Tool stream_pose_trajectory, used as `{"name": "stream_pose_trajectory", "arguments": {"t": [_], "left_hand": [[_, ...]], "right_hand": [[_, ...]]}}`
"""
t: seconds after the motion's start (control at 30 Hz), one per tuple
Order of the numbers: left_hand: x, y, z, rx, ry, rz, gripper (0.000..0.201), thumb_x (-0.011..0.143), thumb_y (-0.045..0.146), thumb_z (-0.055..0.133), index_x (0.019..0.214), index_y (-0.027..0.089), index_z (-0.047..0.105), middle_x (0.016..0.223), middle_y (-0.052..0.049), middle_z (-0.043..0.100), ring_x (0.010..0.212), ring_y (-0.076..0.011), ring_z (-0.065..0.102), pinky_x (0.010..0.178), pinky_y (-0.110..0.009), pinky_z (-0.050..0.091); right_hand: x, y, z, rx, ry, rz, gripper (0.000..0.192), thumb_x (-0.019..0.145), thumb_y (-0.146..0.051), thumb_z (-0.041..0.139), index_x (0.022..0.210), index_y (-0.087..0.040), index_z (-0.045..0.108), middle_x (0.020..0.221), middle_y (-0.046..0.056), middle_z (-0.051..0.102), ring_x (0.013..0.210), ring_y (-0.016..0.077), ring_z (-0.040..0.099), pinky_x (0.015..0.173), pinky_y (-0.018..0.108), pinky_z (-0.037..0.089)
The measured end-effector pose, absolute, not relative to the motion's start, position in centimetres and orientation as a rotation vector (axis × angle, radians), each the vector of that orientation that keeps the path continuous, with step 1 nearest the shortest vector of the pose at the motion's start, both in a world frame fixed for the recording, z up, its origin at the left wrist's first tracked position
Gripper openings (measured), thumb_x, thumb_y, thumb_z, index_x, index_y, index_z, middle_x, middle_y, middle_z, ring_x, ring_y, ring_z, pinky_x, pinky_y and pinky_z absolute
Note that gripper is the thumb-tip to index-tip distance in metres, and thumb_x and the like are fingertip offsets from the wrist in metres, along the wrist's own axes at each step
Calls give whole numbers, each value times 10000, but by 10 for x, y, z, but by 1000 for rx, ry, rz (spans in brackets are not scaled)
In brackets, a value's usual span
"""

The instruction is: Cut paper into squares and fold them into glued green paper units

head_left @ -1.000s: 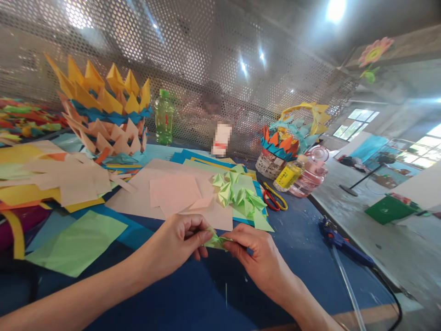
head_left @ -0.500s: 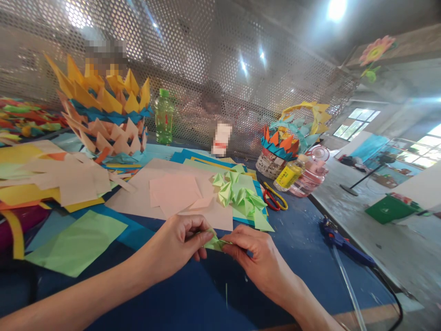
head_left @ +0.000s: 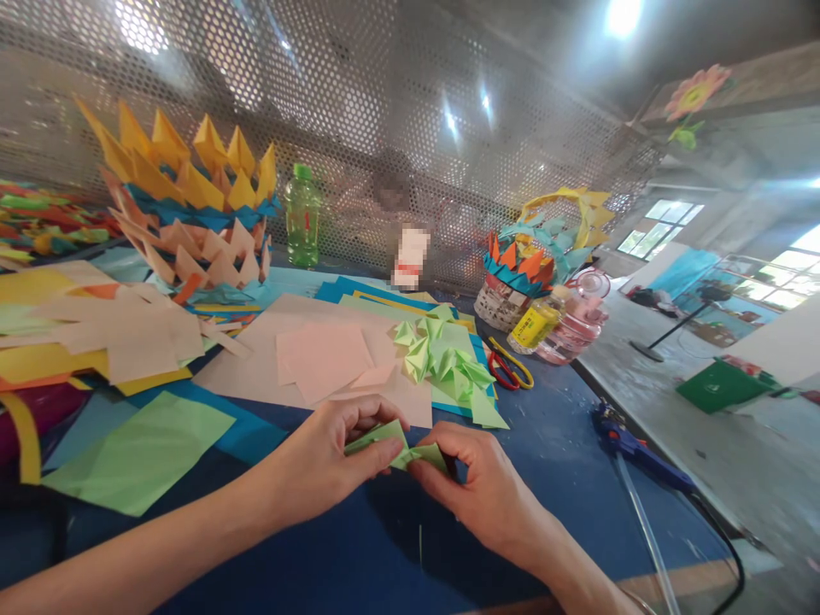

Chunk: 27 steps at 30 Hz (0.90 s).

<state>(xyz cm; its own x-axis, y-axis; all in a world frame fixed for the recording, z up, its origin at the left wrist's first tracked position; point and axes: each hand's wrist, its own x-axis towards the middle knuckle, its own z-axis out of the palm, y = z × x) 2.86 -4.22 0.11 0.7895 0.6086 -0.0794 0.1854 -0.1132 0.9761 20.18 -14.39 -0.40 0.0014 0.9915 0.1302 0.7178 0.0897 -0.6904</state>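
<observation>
Both hands are pinching a small folded piece of green paper (head_left: 395, 446) just above the blue tabletop (head_left: 359, 555): the left hand (head_left: 320, 465) is closing finger and thumb on its left flap, the right hand (head_left: 477, 483) is clamping its right end. Light, thin and easily creased, the piece looks best gripped along its folded edges. Beyond it, finished green folded pieces (head_left: 442, 359) are lying on pink sheets (head_left: 320, 359); right of those, scissors (head_left: 509, 369) and a glue gun (head_left: 631, 448) are resting.
</observation>
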Motion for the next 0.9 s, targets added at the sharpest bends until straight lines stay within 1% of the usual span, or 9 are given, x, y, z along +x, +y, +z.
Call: {"name": "stream_pose_trajectory", "arguments": {"t": [0.07,0.13,0.2,0.4,0.63,0.77,0.9], "left_hand": [[28,-42,1,1729,649,378,225,778,346,617,920,174,646,768,20,626,699,-132,556,618,-218,425],[27,-43,0,1788,677,331,201,763,335,622,867,168,666,685,34,587,638,-121,514,562,-215,369],[26,-42,-2,1817,701,296,182,759,326,614,802,160,677,629,36,563,606,-119,493,547,-221,346],[26,-41,-5,1842,747,280,175,758,322,615,744,173,705,678,6,654,683,-160,568,638,-249,407],[25,-44,0,1895,790,310,188,782,328,602,704,174,679,647,10,647,651,-153,560,605,-242,386],[25,-45,-1,1901,779,334,178,781,325,607,691,183,664,662,6,662,665,-160,569,611,-242,398],[24,-45,-2,1946,775,369,185,777,321,600,649,197,647,633,13,643,651,-160,562,602,-243,400]], "right_hand": [[202,-144,-4,-1670,-1776,584,151,879,-208,598,733,-172,617,662,-48,520,598,78,463,565,209,345],[202,-145,-4,-1630,-1798,571,150,880,-187,592,731,-173,604,687,-39,536,624,82,488,581,207,359],[201,-145,-4,-1595,-1832,564,142,880,-165,585,739,-177,598,716,-31,552,648,87,509,597,206,372],[199,-144,-6,-1571,-1900,546,102,893,-169,583,797,-185,612,759,-21,570,666,89,525,612,208,382],[197,-144,-3,-1603,-1932,528,164,874,-186,618,718,-183,568,734,-21,553,669,99,524,607,211,379],[197,-145,-3,-1588,-1943,477,157,875,-177,615,723,-184,579,726,-22,557,662,98,526,603,212,382],[195,-145,-3,-1544,-1955,428,139,858,-151,629,727,-181,597,707,-23,556,657,98,526,596,211,379]]}}
